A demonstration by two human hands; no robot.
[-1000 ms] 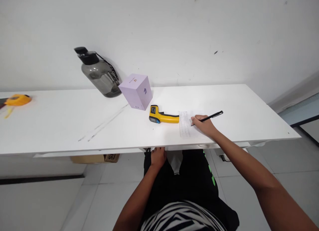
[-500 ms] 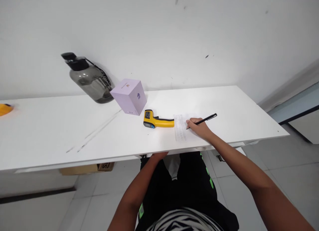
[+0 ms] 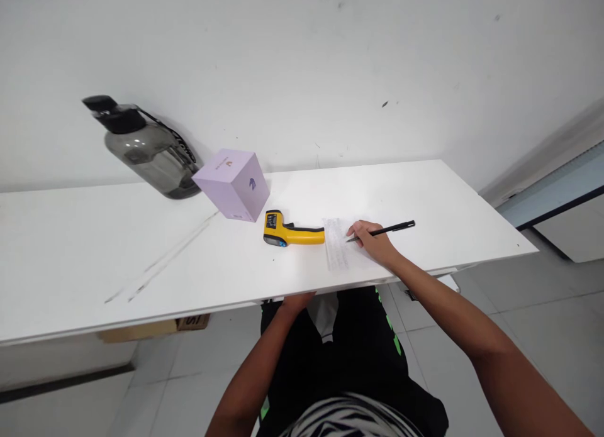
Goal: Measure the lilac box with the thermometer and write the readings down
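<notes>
My right hand (image 3: 372,240) is closed around a black pen (image 3: 395,227), its tip near the right edge of a small sheet of paper (image 3: 336,248) covered in faint marks. I cannot tell whether the tip touches the surface. A yellow and black infrared thermometer (image 3: 302,236) lies on its side just left of the paper, the end of its handle beside the sheet. My left hand (image 3: 300,300) is at the table's front edge, low in the view; its fingers are hidden beneath the tabletop.
Left of the thermometer stands a lilac box (image 3: 236,188), and behind it a grey transparent bottle (image 3: 151,157) with a black lid. Both are on the white table (image 3: 396,185), which runs along a wall. Under the table at left is a cardboard box (image 3: 141,330).
The pen has tipped flatter, and its tip has shifted toward the sheet's right edge. My view has turned slightly right, so the bottle and box appear further left.
</notes>
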